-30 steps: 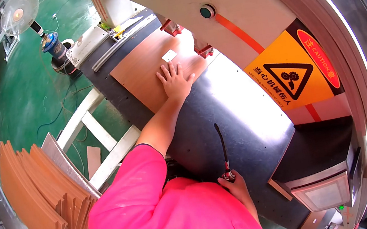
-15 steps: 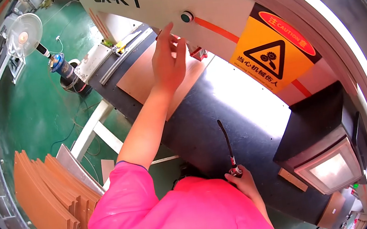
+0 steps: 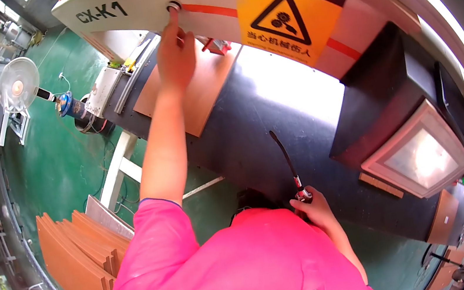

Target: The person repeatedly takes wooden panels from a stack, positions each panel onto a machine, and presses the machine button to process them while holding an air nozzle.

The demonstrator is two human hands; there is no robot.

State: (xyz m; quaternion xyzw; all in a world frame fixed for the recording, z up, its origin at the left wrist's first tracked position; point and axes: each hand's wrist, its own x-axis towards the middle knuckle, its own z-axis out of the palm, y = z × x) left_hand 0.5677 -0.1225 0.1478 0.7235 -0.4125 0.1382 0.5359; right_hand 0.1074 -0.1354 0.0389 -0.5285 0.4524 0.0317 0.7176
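My left hand (image 3: 175, 58) is raised to the machine's front panel, its index fingertip on the round button (image 3: 173, 5) and the other fingers curled. Beneath that hand a brown wooden panel (image 3: 207, 98) lies on the dark machine table (image 3: 241, 123), partly under the red clamps (image 3: 217, 46). My right hand (image 3: 315, 207) is closed round the red and white handle of an air blow gun (image 3: 301, 190), whose thin black nozzle points up over the table. The small white label on the panel is hidden.
A monitor box (image 3: 401, 103) juts out at the right beside the yellow warning sign (image 3: 291, 18). Brown boards (image 3: 78, 255) are stacked at lower left. A fan (image 3: 18, 86) stands on the green floor at upper left, near a white table leg (image 3: 114, 173).
My left hand has lifted off the wooden panel and moved up to touch the button. The view has shifted to the right. My right hand still holds the blow gun.
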